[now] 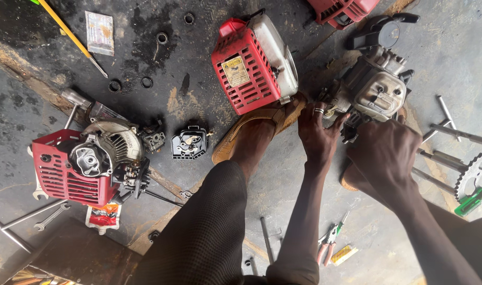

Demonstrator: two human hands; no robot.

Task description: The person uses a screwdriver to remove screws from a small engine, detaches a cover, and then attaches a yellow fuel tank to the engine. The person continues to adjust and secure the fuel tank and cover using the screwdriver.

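Observation:
A small grey engine [375, 87] with a black recoil housing on top lies on the stained concrete floor. My left hand [317, 132], with a ring on one finger, grips the engine's lower left side. My right hand [384, 150] is closed over a black part at the engine's underside, and its fingers hide that part. My foot in a tan sandal [254, 132] rests on the floor just left of my left hand.
A red engine cover with a white tank [254, 63] lies beyond the sandal. At far left is a second red engine [82, 161], with a black cover [189, 142] beside it. Pliers [329, 240], wrenches [51, 216], a yellow screwdriver [72, 34], metal rods [452, 132] and a sprocket [476, 171] lie around.

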